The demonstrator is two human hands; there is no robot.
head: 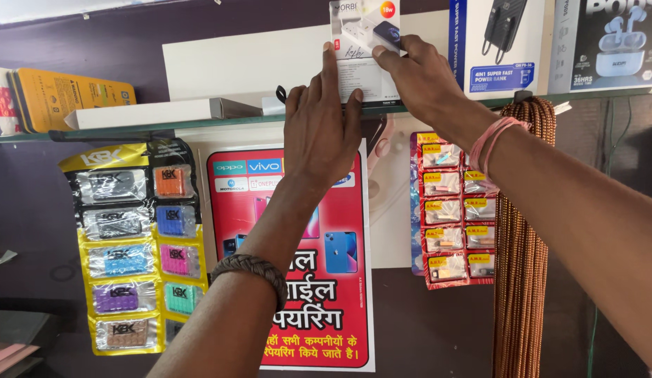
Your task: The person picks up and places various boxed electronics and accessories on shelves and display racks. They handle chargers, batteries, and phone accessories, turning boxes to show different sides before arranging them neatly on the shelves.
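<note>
A glass shelf (165, 126) runs across the dark wall, with a red poster (298, 280) hung beneath it, a yellow card of small packets (133, 245) to the left and a bundle of braided brown cords (522, 231) hanging at the right. On the shelf stand a power bank box (497, 45), an earbuds box (616, 42) and a long flat white box (151, 112) lying down.

The small white charger box (364, 52) stands upright at the shelf's front edge, between both hands. The right hand (427, 84) grips its right side, thumb on the front face and the other fingers hidden behind, clamped on the box. The left hand (322, 129) lies flat against the lower front, fingers straight and close together, the index fingertip reaching up the left edge.

The box looks like thin printed cardboard: light, fairly stiff, smooth and a little slippery, easy to dent if squeezed hard. The best hold seems to be across its narrow sides, near the middle, with gentle pressure.
</note>
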